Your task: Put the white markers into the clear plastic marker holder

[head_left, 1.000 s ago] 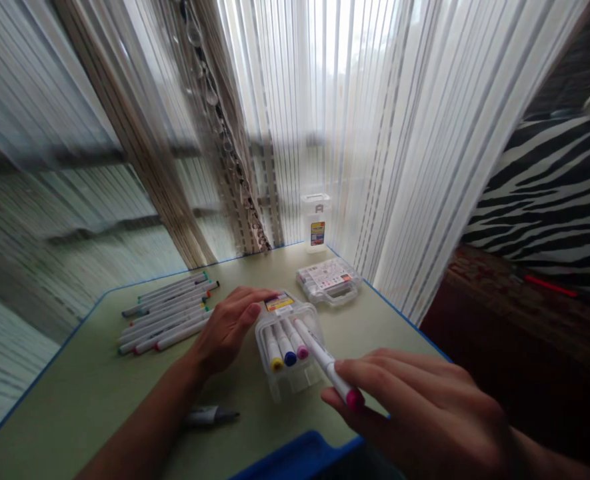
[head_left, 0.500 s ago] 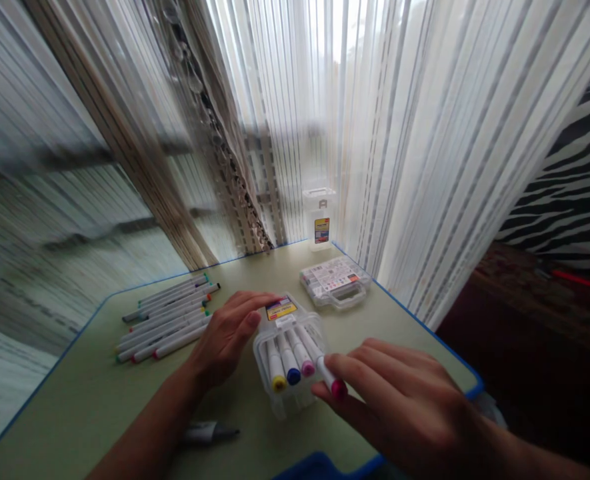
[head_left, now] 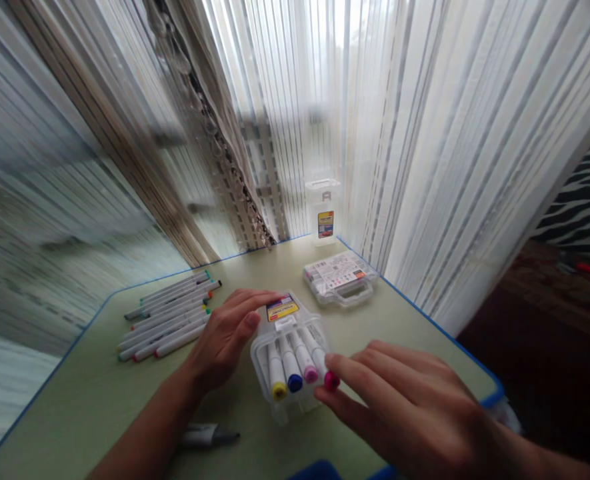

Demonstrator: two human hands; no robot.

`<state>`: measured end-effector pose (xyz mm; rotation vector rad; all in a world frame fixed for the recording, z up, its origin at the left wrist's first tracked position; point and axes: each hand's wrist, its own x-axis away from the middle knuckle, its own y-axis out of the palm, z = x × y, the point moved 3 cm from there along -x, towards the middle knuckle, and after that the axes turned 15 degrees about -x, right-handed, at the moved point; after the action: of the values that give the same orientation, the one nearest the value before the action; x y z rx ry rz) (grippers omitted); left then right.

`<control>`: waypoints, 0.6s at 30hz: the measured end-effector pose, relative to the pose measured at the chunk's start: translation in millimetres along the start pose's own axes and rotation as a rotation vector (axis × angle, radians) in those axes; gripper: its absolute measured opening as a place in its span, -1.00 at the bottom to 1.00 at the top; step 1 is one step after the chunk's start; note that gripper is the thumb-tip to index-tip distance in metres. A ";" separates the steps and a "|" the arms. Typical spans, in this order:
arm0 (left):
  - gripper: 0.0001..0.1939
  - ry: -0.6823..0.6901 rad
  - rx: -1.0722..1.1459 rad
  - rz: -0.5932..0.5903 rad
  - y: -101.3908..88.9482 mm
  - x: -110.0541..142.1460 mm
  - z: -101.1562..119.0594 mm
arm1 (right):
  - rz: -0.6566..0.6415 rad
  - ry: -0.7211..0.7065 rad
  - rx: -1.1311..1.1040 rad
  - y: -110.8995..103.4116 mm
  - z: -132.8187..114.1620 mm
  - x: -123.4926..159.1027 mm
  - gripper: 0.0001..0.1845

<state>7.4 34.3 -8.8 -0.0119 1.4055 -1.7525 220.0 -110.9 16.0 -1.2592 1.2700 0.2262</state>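
In the middle of the table lies a clear plastic marker case (head_left: 285, 324), with a yellow label on its lid. My left hand (head_left: 227, 330) grips its left side, fingers reaching over the lid. Inside, a yellow-ended marker (head_left: 277, 373), a blue-ended marker (head_left: 291, 365) and a pink-ended marker (head_left: 305, 360) lie side by side. At the case's right side my right hand (head_left: 409, 393) pinches a crimson-ended marker (head_left: 331, 381) between thumb and fingers; most of its body is in the case. A grey-tipped marker (head_left: 207, 435) lies in front, partly behind my left forearm.
Several white markers (head_left: 167, 323) lie in a row on the left of the table (head_left: 255, 267). A second clear case (head_left: 342, 277) lies flat at the back right. Behind it a transparent lidded box (head_left: 323, 213) stands upright by the curtain (head_left: 399, 133).
My right hand has pushed the crimson-ended marker further into the case, so it now lies nearly level with the other markers. My left hand stays on the case. The view has shifted slightly.
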 end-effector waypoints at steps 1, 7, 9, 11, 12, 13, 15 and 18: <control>-0.52 -0.001 0.001 0.000 0.0 -0.1 0.2 | 0.001 0.004 0.001 -0.3 -0.2 0.1 -0.98; -0.51 -0.011 0.001 -0.005 0.1 -0.1 0.7 | 0.000 0.004 -0.039 -3.5 -2.8 0.4 -0.93; -0.52 -0.009 0.009 -0.004 0.1 -0.1 0.7 | -0.018 0.008 -0.067 -3.5 -2.3 0.1 -0.91; -0.53 -0.010 0.013 -0.005 -0.1 -0.2 0.9 | -0.032 0.001 -0.087 -2.8 -1.3 -0.5 -0.89; -0.52 -0.012 0.014 -0.008 -0.2 -0.3 1.1 | -0.040 -0.007 -0.090 -2.3 -0.7 -0.9 -0.89; -0.51 -0.016 0.015 -0.012 -0.3 -0.4 1.2 | -0.046 -0.014 -0.088 -1.8 0.0 -1.3 -0.88; -0.50 -0.025 0.020 -0.022 -0.6 -0.6 1.7 | -0.060 -0.023 -0.076 -0.9 1.4 -2.1 -0.88; -0.49 -0.032 0.028 -0.031 -1.2 -0.8 2.5 | -0.078 -0.026 -0.067 -0.9 2.8 -3.6 -0.86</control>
<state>8.4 32.8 -6.5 -0.0470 1.3643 -1.7899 220.9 -107.3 18.8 -1.3568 1.1964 0.2302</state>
